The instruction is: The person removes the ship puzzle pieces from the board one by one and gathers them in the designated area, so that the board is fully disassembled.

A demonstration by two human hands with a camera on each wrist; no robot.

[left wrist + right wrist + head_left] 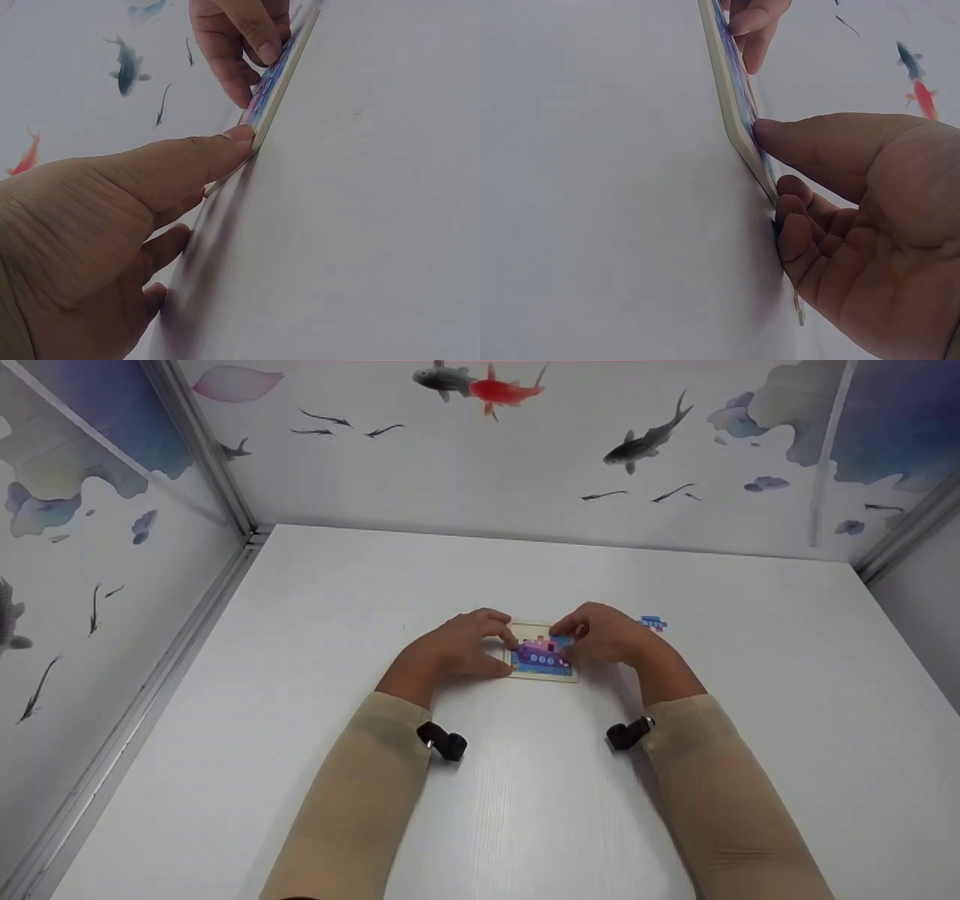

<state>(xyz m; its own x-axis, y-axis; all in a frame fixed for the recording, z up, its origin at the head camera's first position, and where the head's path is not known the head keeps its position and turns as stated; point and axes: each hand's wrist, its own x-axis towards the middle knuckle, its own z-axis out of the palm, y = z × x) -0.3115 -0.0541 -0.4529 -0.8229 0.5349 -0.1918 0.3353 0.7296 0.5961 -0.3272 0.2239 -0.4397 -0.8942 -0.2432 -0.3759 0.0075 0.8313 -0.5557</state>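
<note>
A small jigsaw puzzle (541, 658) in a pale wooden frame lies on the white table, showing a purple and pink ship on blue. Its upper left part is pale and bare. My left hand (469, 645) holds the frame's left side, the thumb on the lower left corner. In the left wrist view that thumb (202, 157) lies over the frame's edge. At the right side my right hand (606, 634) grips the puzzle, its thumb (810, 142) on the picture and the other fingers curled by the edge. Whether a loose piece sits under those fingers is hidden.
Just beyond the right hand lies a blue puzzle piece or pieces (652, 622) on the table (480, 810). White panels painted with fish (506, 391) stand behind and to the left. A black wrist device (444, 741) sits at each cuff.
</note>
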